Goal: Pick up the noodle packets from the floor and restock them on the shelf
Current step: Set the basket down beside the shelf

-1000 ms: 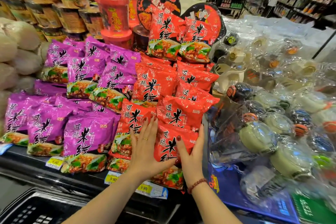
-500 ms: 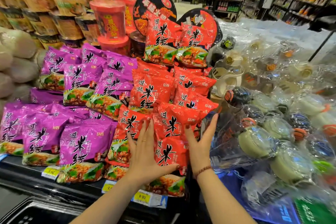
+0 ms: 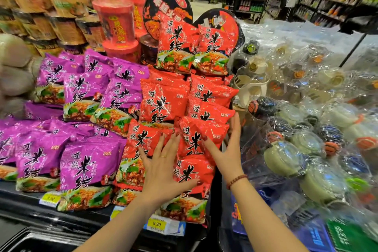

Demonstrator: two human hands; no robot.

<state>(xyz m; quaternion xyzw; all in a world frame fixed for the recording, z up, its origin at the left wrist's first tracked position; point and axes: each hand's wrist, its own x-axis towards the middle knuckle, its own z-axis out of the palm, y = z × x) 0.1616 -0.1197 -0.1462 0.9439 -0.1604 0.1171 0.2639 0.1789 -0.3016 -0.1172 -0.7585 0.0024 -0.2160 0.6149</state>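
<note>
Fingers (image 3: 164, 148) spread apart, my left hand (image 3: 161, 172) flat on the red noodle packets (image 3: 163, 104), lower centre; right hand (image 3: 227, 153) splayed too, pressing the stack's right edge on the shelf (image 3: 86, 219).

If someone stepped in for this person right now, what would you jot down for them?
Hands: the left hand is open, flat on the front red packets. The right hand is open, with straight fingers against the pile's right edge, next to the wrapped bottles.
Things: the red packets are piled on the shelf, with purple packets to their left.
Done: neither hand holds a packet, and the red pile looks placed.
Left: probably square up the pile, then check the floor, which is out of view, for more.
</note>
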